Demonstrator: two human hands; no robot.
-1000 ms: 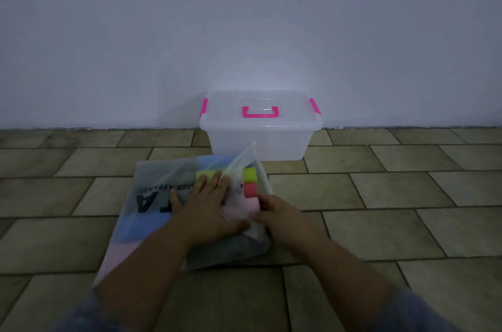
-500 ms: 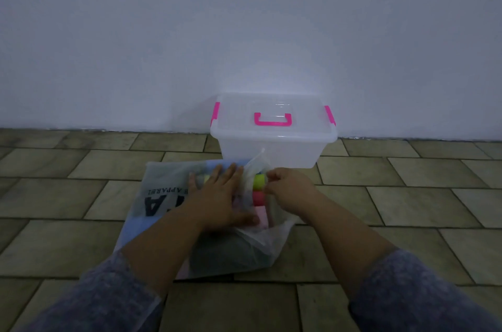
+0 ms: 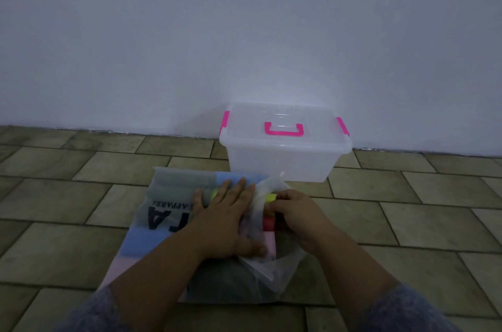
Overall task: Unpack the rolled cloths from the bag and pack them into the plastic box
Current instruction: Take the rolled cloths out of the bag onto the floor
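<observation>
Your left hand (image 3: 222, 219) lies flat, fingers spread, pressing the bag (image 3: 163, 212) on the floor (image 3: 407, 209). Your right hand (image 3: 297, 213) reaches into the bag's mouth, its grip curled round the yellow roll (image 3: 270, 198), with a red roll (image 3: 269, 224) just below. The box (image 3: 282, 153) stands lidded beyond the bag, against the wall (image 3: 244, 33).

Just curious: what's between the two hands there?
In the head view, the bag's raised plastic flap stands between left hand and right hand.
</observation>
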